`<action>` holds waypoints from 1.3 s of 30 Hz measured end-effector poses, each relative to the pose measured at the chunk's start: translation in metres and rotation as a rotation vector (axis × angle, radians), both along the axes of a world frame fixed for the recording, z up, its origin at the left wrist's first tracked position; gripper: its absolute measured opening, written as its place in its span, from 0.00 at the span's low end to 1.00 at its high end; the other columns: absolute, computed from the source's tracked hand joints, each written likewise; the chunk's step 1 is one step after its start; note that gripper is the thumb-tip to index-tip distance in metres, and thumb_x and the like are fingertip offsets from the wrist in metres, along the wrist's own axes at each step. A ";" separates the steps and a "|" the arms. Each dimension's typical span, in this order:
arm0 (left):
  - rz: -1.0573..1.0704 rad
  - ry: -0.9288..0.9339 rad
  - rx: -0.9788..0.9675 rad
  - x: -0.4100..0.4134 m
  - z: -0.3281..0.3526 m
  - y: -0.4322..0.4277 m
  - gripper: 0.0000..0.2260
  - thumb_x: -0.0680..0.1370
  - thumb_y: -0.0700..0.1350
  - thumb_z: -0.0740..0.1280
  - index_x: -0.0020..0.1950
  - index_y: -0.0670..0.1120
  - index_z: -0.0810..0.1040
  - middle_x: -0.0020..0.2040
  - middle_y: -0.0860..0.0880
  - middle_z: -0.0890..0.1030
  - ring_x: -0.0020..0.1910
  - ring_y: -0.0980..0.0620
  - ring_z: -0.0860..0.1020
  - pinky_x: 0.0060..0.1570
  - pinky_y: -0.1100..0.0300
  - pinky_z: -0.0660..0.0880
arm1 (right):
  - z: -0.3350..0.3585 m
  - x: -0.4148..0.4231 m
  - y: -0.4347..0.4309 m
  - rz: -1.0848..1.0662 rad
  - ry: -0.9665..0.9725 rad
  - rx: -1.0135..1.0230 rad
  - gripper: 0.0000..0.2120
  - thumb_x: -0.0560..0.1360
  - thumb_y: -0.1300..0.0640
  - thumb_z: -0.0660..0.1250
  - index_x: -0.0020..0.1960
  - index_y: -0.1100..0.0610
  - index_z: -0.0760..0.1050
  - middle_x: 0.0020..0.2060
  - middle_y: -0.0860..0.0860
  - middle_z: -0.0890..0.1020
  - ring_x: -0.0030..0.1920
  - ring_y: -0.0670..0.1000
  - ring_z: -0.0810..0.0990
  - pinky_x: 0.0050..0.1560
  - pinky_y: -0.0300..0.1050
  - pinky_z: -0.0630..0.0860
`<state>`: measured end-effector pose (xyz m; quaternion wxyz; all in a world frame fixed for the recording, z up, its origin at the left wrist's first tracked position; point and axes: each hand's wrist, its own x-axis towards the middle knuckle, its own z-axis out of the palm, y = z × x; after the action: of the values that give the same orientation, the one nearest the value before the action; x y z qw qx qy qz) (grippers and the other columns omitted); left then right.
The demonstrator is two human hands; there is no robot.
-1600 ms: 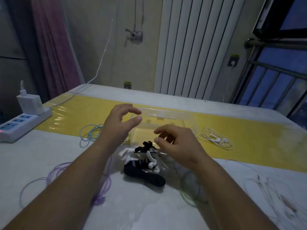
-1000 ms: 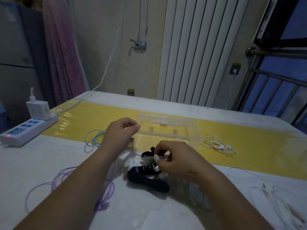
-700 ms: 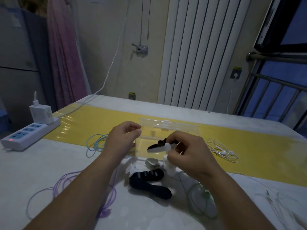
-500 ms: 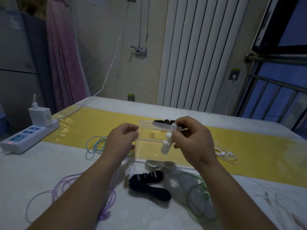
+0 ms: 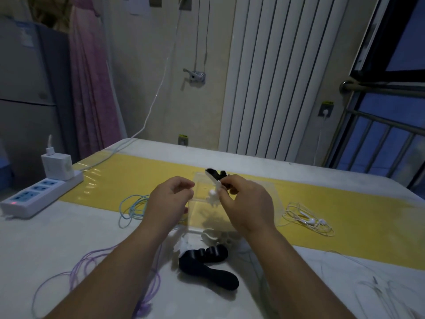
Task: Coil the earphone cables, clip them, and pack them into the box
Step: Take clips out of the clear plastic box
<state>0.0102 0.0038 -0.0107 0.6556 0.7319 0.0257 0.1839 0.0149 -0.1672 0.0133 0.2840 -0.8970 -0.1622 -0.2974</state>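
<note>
My right hand [image 5: 245, 203] pinches a black and white claw clip [image 5: 216, 179] and holds it up over the clear plastic box [image 5: 274, 199]. My left hand [image 5: 169, 201] hovers just left of the box with loosely curled fingers and holds nothing. A larger black clip [image 5: 207, 264] and a white clip [image 5: 218, 236] lie on the table in front of the box. Loose earphone cables lie around: blue [image 5: 132, 209] at the left, purple [image 5: 76, 275] under my left forearm, white earphones [image 5: 308, 219] right of the box, green [image 5: 259, 268] beside my right forearm.
A white power strip [image 5: 39, 195] with a charger plugged in sits at the table's left edge. A yellow mat [image 5: 356, 217] runs across the table. Another pale cable [image 5: 381, 293] lies at the near right. A radiator and a window stand behind.
My right hand reached down to the clips, picked up the black and white one and lifted it above the box. My left hand stayed beside the box.
</note>
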 end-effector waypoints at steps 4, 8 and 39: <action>0.002 0.004 0.004 -0.002 0.000 0.000 0.05 0.70 0.44 0.67 0.43 0.51 0.82 0.41 0.48 0.81 0.46 0.45 0.80 0.41 0.49 0.80 | 0.006 0.000 0.001 -0.025 0.144 -0.117 0.12 0.79 0.44 0.59 0.57 0.42 0.78 0.50 0.43 0.84 0.52 0.50 0.80 0.43 0.45 0.74; -0.008 -0.004 -0.008 -0.003 0.000 0.001 0.05 0.71 0.44 0.67 0.42 0.52 0.82 0.40 0.49 0.81 0.45 0.45 0.80 0.42 0.46 0.81 | 0.013 -0.001 0.000 0.057 0.230 -0.277 0.16 0.81 0.44 0.55 0.66 0.40 0.73 0.60 0.45 0.81 0.61 0.53 0.76 0.55 0.47 0.72; -0.021 0.000 -0.037 -0.003 0.000 0.000 0.08 0.76 0.37 0.66 0.44 0.49 0.82 0.41 0.49 0.81 0.42 0.51 0.78 0.42 0.50 0.79 | 0.011 -0.042 0.003 0.289 0.446 -0.860 0.23 0.70 0.51 0.73 0.63 0.42 0.74 0.58 0.47 0.73 0.56 0.54 0.76 0.43 0.44 0.68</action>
<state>0.0068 0.0033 -0.0107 0.6710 0.7199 0.0215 0.1763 -0.0275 -0.1646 0.0247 -0.0449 -0.9429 -0.3280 0.0377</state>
